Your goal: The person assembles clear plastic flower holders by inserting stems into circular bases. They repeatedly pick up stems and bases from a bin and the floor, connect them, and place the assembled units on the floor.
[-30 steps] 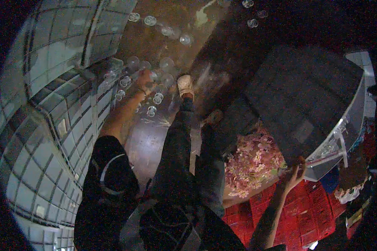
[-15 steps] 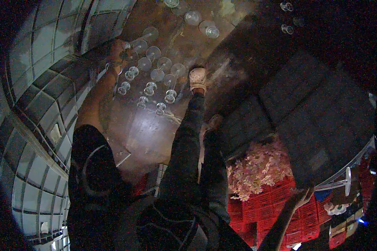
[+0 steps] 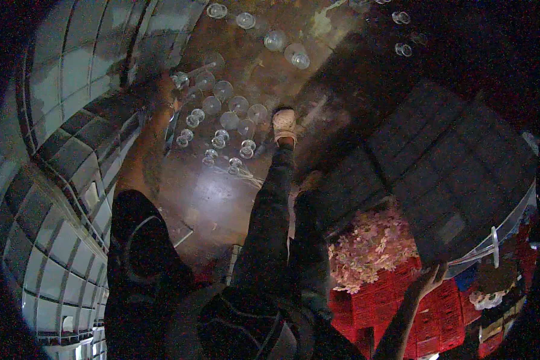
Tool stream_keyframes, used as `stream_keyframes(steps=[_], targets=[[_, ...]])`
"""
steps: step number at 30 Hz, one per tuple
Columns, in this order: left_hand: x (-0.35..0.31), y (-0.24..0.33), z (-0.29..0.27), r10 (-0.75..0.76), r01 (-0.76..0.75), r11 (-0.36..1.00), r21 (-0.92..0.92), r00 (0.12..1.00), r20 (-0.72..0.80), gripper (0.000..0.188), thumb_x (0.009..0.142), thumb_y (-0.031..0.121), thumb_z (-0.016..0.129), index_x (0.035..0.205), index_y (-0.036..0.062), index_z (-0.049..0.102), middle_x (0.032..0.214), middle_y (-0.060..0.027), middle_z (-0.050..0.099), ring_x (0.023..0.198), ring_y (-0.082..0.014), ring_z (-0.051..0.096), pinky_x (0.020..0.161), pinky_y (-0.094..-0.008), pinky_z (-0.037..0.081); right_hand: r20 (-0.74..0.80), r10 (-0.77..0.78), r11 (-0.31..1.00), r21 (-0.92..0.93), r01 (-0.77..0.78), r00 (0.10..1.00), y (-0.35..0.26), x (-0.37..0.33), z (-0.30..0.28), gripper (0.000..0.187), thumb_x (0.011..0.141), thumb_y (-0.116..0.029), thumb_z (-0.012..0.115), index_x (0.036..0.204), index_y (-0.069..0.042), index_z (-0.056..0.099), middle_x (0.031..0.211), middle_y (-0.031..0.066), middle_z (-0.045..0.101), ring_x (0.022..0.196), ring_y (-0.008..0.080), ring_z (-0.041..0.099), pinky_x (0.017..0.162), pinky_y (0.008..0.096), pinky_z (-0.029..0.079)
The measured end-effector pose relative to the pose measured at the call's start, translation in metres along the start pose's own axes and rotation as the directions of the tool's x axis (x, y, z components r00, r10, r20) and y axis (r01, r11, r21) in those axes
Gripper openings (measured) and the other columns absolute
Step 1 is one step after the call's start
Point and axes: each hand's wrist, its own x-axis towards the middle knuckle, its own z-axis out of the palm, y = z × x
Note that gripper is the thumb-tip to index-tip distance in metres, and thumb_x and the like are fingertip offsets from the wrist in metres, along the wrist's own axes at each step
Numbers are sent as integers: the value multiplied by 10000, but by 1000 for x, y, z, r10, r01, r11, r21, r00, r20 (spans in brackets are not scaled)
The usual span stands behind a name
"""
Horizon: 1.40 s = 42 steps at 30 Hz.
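Note:
At the upper left, my left hand (image 3: 170, 90) is closed at the cup end of a long-stemmed clear glass candle holder (image 3: 207, 65), whose round disc points up and right. Several similar glass candle holders (image 3: 220, 139) stand on the floor just right of that hand, with discs and small cups showing. Low on the right, my right hand (image 3: 429, 279) is closed around the thin clear stems of candle holders (image 3: 469, 255); a pale disc (image 3: 495, 246) shows edge-on at their far end. How many stems it holds, I cannot tell.
Black grid panels with pale squares (image 3: 48, 264) rise along the left. My leg (image 3: 270, 204) and pale clog (image 3: 284, 122) are beside the glassware. More glass pieces (image 3: 275, 41) stand farther off. Red crates (image 3: 390, 300) and pink flowers (image 3: 372, 249) lie right, below a dark panel (image 3: 456, 174).
The whole view has shifted, so the floor glassware appears slightly lower. The disc beyond my right hand has turned more edge-on. Both hands keep their hold.

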Motion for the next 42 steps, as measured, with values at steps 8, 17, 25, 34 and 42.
stream_keyframes(steps=[8, 17, 25, 34, 42], targets=[[-67, 88, -29, 61, -65, 997, -43, 995, -83, 364, 847, 162, 677, 1183, 53, 588, 1054, -112, 663, 975, -257, 635, 892, -385, 498, 92, -184, 973, -123, 195, 978, 32, 2, -4, 403, 926, -175, 623, 1273, 10, 534, 1288, 143, 539, 1164, 271, 515, 1016, 419, 402], [-254, 496, -26, 573, 156, 545, -824, 648, 501, 257, 958, 181, 622, 1181, 53, 611, 1121, -60, 661, 985, -153, 625, 872, -303, 517, 174, -218, 911, -316, 264, 960, -19, -9, 22, 534, 722, -282, 827, 1158, -25, 657, 1374, 329, 428, 1210, 480, 473, 1022, 498, 398], [-352, 691, -64, 532, 407, 271, -873, 692, 488, 291, 985, 313, 573, 1172, 90, 576, 1014, -8, 627, 882, -132, 581, 766, -291, 478, 228, -381, 899, -137, 417, 896, -25, -13, 10, 543, 751, -341, 788, 1184, -52, 632, 1248, 289, 471, 1137, 468, 496, 956, 498, 426], [-314, 615, -25, 71, 780, -114, -616, 625, 778, 296, 912, 319, 669, 1082, 164, 484, 728, -65, 610, 762, -272, 697, 604, -387, 541, 359, -501, 866, 205, 457, 787, -5, -2, -26, 549, 796, -332, 757, 1219, -20, 601, 1360, 314, 443, 1242, 472, 463, 1048, 468, 403], [-222, 428, 49, 160, 878, -200, -436, 468, 869, 280, 906, 303, 622, 984, 55, 518, 825, -132, 594, 753, -281, 665, 528, -394, 544, 154, -537, 842, 161, 516, 829, -30, 18, 17, 346, 830, -138, 686, 1165, -84, 620, 1258, 245, 502, 1156, 426, 527, 970, 423, 441]])
